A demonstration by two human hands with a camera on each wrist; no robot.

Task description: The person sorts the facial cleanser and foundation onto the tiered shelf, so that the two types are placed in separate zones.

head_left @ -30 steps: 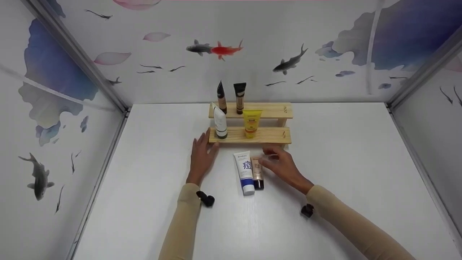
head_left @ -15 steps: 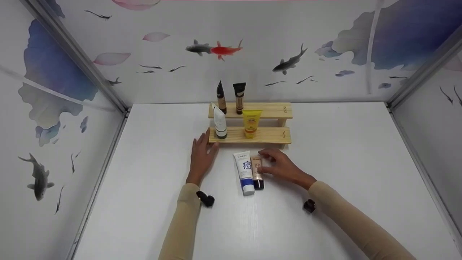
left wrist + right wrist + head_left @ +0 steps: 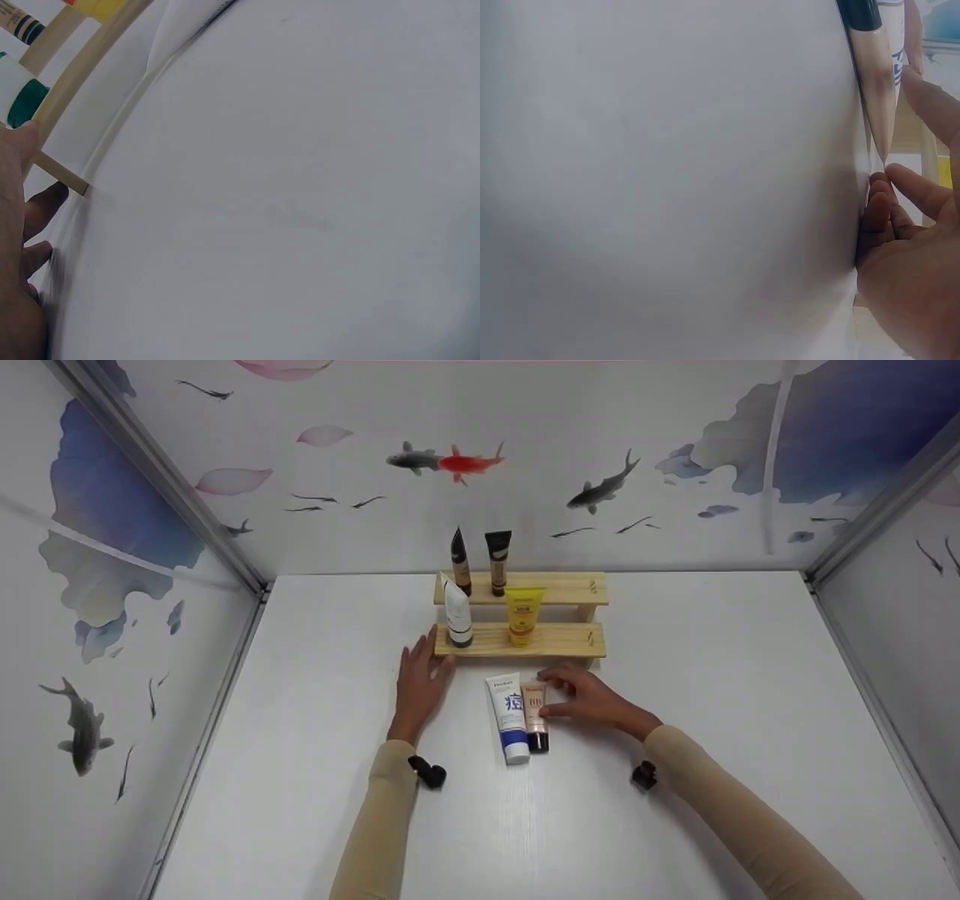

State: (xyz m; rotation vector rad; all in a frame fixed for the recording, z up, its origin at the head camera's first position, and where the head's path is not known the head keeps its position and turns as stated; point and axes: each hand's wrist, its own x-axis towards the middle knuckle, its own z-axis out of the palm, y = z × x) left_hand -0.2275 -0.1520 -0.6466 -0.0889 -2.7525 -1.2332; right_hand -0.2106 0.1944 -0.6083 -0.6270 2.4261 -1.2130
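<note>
My left hand [image 3: 420, 690] rests at the left front corner of a two-tier wooden rack [image 3: 562, 641], thumb along the lower board and fingers extended past its end. In the left wrist view its thumb [image 3: 26, 141] lies at the board, close to a green-capped white tube. My right hand [image 3: 596, 706] is at a beige BB cream tube [image 3: 535, 718] with a black cap, lying flat. Thumb tip overlaps its right side; the index fingertip [image 3: 894, 172] is right at its crimped end. Alongside lies a white cream tube [image 3: 504, 718] with a blue band.
Upright on the lower board are a white tube [image 3: 458, 615] and a yellow tube [image 3: 523, 619]. Two black-and-beige tubes, one on the left [image 3: 461, 566] and one on the right [image 3: 498, 566], stand on the upper board. Printed walls [image 3: 525, 405] enclose the white table [image 3: 712, 660].
My right hand has shifted slightly: its index fingertip moved left to the BB cream tube's top end and its thumb came down, uncovering the label. The left hand has stayed put.
</note>
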